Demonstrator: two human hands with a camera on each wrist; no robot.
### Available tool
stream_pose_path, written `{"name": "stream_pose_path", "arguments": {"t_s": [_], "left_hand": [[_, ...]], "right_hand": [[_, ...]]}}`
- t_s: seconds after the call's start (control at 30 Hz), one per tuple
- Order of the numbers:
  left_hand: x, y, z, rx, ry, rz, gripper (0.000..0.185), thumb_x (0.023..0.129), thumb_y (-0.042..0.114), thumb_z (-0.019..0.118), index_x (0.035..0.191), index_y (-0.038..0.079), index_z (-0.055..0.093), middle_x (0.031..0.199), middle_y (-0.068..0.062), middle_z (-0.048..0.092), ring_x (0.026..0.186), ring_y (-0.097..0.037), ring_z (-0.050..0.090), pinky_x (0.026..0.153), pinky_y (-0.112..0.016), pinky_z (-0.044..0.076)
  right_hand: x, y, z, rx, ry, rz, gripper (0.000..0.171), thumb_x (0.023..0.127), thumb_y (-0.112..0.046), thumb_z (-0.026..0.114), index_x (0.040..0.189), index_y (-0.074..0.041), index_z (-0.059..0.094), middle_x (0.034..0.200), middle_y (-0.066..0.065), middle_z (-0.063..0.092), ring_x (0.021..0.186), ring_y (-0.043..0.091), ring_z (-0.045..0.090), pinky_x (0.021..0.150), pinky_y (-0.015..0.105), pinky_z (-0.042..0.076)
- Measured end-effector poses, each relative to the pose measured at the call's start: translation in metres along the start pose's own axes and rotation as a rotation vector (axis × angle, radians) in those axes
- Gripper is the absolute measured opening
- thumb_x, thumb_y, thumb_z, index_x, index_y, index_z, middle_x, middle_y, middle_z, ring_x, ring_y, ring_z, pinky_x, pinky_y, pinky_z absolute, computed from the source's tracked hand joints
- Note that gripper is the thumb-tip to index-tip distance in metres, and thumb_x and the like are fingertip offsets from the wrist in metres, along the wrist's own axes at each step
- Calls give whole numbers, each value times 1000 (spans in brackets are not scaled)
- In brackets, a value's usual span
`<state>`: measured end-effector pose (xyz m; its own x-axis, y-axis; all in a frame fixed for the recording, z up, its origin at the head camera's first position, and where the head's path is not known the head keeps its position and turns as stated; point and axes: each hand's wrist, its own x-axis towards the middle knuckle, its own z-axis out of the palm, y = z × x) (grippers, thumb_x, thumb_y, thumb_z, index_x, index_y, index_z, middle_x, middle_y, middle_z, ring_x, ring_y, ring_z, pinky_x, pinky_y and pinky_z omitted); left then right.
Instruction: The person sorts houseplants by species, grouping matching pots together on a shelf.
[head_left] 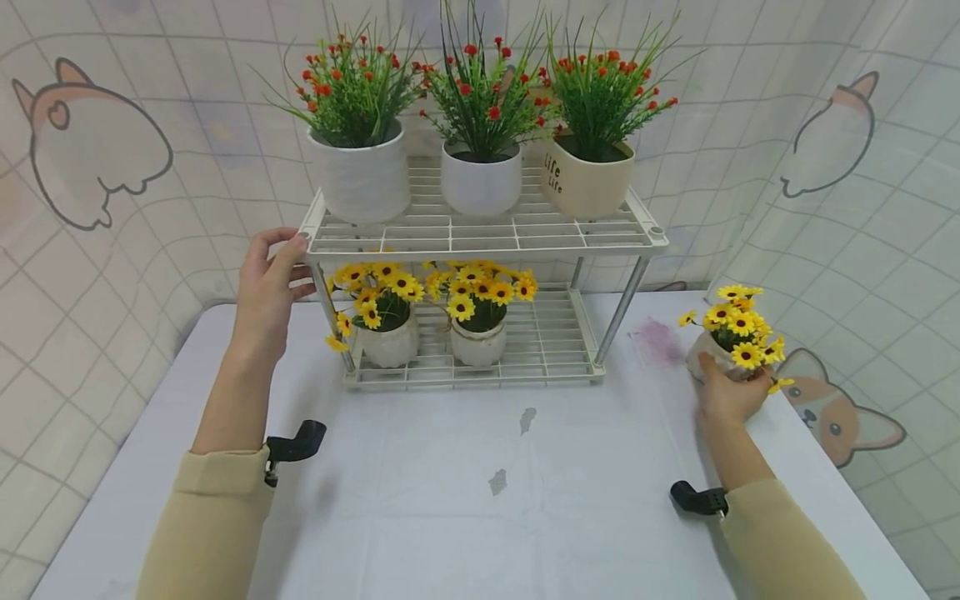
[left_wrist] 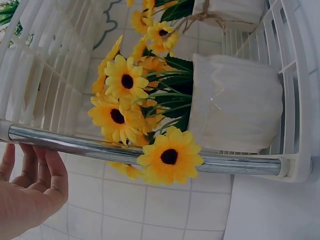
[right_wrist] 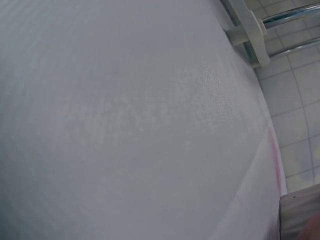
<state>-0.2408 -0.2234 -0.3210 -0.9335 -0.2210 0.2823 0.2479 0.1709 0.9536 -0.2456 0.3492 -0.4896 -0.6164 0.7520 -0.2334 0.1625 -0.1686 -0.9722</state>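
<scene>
From the head camera we've got a white table [head_left: 465,500] with a couple of small scuffs in the middle and a pinkish stain [head_left: 655,340] near the right side. Behind and around it hangs a tiled-pattern curtain [head_left: 862,250] with cartoon corgi drawings. A white two-tier wire rack [head_left: 480,233] stands at the back of the table. Its top shelf carries three pots of red-flowered grass [head_left: 487,100], and the bottom shelf has two white sunflower pots [head_left: 427,333] side by side on its left half.

Our left hand [head_left: 266,287] is at the rack's top-left corner, fingers curled over the shelf edge. Our right hand [head_left: 731,392] is wrapped around the loose sunflower pot [head_left: 723,346], which sits on the table well to the right of the rack, near the table's edge.

Left wrist view: we're looking sideways at the rack's chrome leg [left_wrist: 100,147], with yellow sunflowers [left_wrist: 150,125] spilling across it and one white pot [left_wrist: 235,102] lying behind on the wire shelf. Our left hand's fingers [left_wrist: 47,175] show just beside the leg, loosely bent; we can't tell from here what they're gripping.

Right wrist view: almost all plain white tabletop [right_wrist: 125,125], with the rack's foot [right_wrist: 250,35] in the top right corner and tiled curtain beyond. The hand itself isn't really visible here.
</scene>
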Motion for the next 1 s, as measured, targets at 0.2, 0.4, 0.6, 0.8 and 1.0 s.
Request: {"name": "stream_pose_path", "arguments": {"t_s": [0.2, 0.4, 0.6, 0.8, 1.0], "left_hand": [[-1, -1, -1, -2, -5, -5, 36, 109, 41, 48, 139, 21, 48, 131, -12, 59, 111, -20, 58, 95, -37, 46], [-1, -1, -1, 1, -2, -5, 36, 109, 41, 48, 139, 21, 47, 133, -14, 58, 112, -21, 57, 95, -37, 46], [0, -1, -1, -9, -14, -7, 36, 108, 41, 49, 138, 21, 48, 131, -11, 59, 113, -23, 57, 96, -39, 46], [1, -1, -2, -17, -7, -10, 36, 108, 41, 50, 138, 22, 48, 131, -12, 59, 112, -22, 58, 96, -39, 46], [1, 0, -1, -25, -9, -10, 35, 108, 41, 51, 137, 22, 49, 126, -7, 61, 111, -22, 58, 93, -36, 46]], "right_hand": [[1, 0, 0, 14, 1, 6, 104, 90, -30, 82, 163, -20, 9, 169, -8, 6, 151, 3, 4, 116, 14, 11], [2, -1, -1, 24, 10, 7, 105, 87, -30, 84, 163, -19, 13, 169, -6, 11, 151, 3, 8, 115, 14, 12], [3, 3, -2, 26, 46, 5, 106, 83, -31, 88, 161, -18, 17, 166, -2, 19, 149, 4, 17, 114, 13, 19], [4, 4, -1, -12, 53, -5, 108, 82, -36, 87, 162, -18, 16, 166, -2, 19, 148, 5, 19, 113, 12, 21], [2, 3, -1, -26, 48, -22, 106, 84, -35, 86, 162, -14, 16, 167, 0, 15, 151, 6, 14, 114, 13, 18]]}}
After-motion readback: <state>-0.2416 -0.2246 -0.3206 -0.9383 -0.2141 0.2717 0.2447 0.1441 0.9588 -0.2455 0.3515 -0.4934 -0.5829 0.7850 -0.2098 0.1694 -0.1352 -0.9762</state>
